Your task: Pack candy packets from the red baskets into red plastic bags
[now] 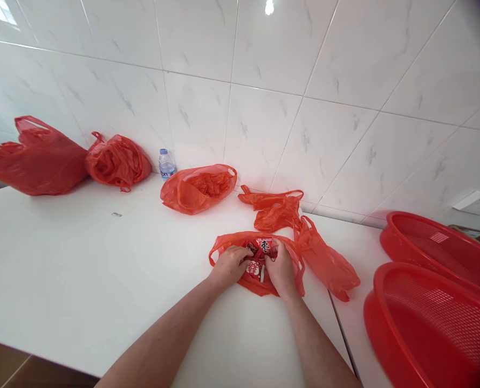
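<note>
An opened red plastic bag (pixel 260 289) lies on the white table with several small red printed packets (pixel 254 269) inside it. My left hand (pixel 230 265) reaches into the bag from the left, its fingers curled at the packets. From the right, my right hand (pixel 281 269) pinches at a red packet with white and black print (pixel 265 244). Both sets of fingertips are close together over the packets. What exactly the left fingers grip is too small to make out.
Behind the hands lie a crumpled red bag (pixel 278 213) and another red bag (pixel 329 261). Farther left are an open red bag (pixel 199 188), a water bottle (pixel 166 164), a rolled red bag (pixel 118 161) and a full red bag (pixel 41 159). Red baskets (pixel 379 302) stand right; a tiled wall (pixel 199 118) rises behind.
</note>
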{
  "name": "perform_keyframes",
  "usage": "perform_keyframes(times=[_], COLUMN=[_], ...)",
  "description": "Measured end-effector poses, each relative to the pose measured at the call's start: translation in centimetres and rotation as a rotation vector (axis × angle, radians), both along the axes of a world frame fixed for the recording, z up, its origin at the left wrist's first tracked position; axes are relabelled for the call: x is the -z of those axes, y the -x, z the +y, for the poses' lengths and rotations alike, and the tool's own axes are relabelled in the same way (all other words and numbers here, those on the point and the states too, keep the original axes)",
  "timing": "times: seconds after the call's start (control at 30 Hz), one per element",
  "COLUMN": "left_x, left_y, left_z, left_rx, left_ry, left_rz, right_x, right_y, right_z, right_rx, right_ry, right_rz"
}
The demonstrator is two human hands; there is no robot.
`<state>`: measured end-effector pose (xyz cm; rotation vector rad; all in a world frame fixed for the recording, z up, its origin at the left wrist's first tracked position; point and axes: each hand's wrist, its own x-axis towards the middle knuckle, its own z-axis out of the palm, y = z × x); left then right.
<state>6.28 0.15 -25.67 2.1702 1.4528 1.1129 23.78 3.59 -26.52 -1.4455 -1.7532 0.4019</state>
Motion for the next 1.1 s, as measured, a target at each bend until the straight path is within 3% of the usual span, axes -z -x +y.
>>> perform_keyframes(times=[0.43,0.63,1.1], left_x=[0.0,-0.1,-0.1], left_y=[0.0,0.0,0.0], left_z=[-0.1,-0.1,0.0], left_rx=[0.004,-0.017,-0.002], left_ry=[0.023,0.064,0.076], left_rz=[0.007,0.025,0.021], right_x=[-1.4,-1.5,-1.5], right_y=[-0.1,-0.3,-0.7], right_z=[-1.0,-1.1,-1.1], right_rx=[-0.072,0.008,0.028], right_ry=[0.018,0.026,0.017], right_rz=[0.091,0.1,0.149])
